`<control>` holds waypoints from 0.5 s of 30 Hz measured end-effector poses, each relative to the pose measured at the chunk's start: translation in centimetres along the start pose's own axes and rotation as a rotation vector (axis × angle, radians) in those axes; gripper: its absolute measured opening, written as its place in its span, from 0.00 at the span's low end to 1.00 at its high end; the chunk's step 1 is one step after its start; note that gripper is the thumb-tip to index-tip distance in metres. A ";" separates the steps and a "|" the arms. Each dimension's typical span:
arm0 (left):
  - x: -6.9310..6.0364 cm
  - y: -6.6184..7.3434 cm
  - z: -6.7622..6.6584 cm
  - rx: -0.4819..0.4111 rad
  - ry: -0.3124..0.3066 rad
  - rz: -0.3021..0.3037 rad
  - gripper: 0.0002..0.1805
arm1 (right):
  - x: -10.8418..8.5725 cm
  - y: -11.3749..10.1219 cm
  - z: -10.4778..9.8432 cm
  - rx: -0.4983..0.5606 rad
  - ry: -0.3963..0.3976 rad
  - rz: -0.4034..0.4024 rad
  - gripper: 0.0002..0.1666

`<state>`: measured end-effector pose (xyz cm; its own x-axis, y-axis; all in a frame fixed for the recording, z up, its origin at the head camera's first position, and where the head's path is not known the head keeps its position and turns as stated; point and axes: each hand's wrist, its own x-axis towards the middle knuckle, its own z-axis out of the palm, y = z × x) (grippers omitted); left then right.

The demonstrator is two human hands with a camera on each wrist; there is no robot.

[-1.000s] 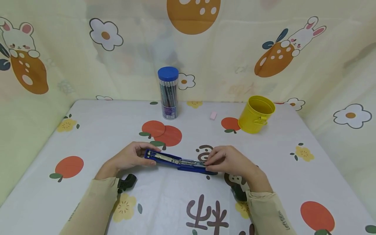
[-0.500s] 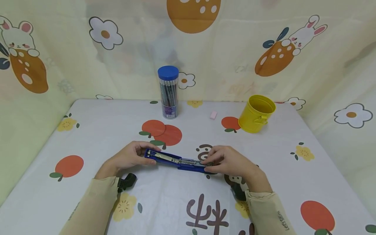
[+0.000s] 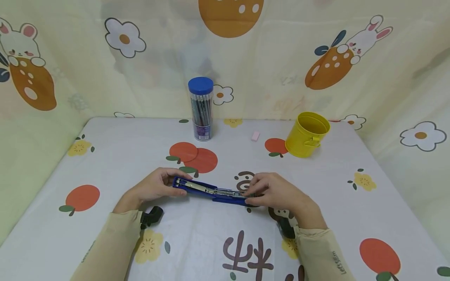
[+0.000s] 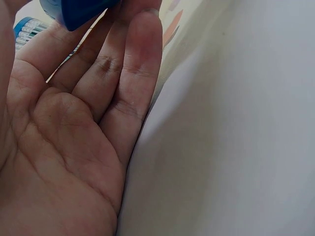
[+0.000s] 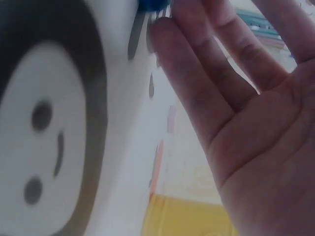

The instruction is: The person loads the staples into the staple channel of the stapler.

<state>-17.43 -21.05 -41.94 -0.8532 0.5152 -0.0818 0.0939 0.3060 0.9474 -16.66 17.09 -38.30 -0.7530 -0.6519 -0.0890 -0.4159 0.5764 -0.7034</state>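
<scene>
A blue stapler lies opened out in the head view, its metal inside facing up. My left hand grips its left end between thumb and fingers; in the left wrist view that hand has a blue end at its fingertips. At the other end, my right hand pinches the stapler with thumb and fingertips, which hide that end. The right wrist view shows the right hand with a bit of blue at the fingertips.
At the back stand a clear tub of pencils with a blue lid and a yellow bucket on the right. A small pink eraser lies between them. The patterned cloth covers the table.
The right fingertips have shifted slightly left along the stapler's metal part since a second ago. The left hand keeps its grip in the same place.
</scene>
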 end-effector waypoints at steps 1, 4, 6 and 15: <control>0.0 0.0 0.0 0.006 0.000 0.001 0.23 | -0.1 0.0 -0.1 -0.002 0.001 0.002 0.08; 0.0 0.0 0.0 0.011 -0.001 0.004 0.23 | -0.2 0.1 -0.2 0.006 -0.001 0.009 0.07; 0.0 0.0 0.0 0.014 0.002 0.006 0.23 | -0.2 0.1 -0.2 0.011 -0.006 0.005 0.08; 0.0 -0.1 0.0 0.015 0.005 0.016 0.23 | -0.4 0.5 -0.4 0.015 -0.015 -0.009 0.08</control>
<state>-17.45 -21.13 -42.06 -0.8540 0.5161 -0.0649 0.1153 0.3094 0.9439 -16.79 17.82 -38.29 -0.7416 -0.6644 -0.0930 -0.4150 0.5631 -0.7146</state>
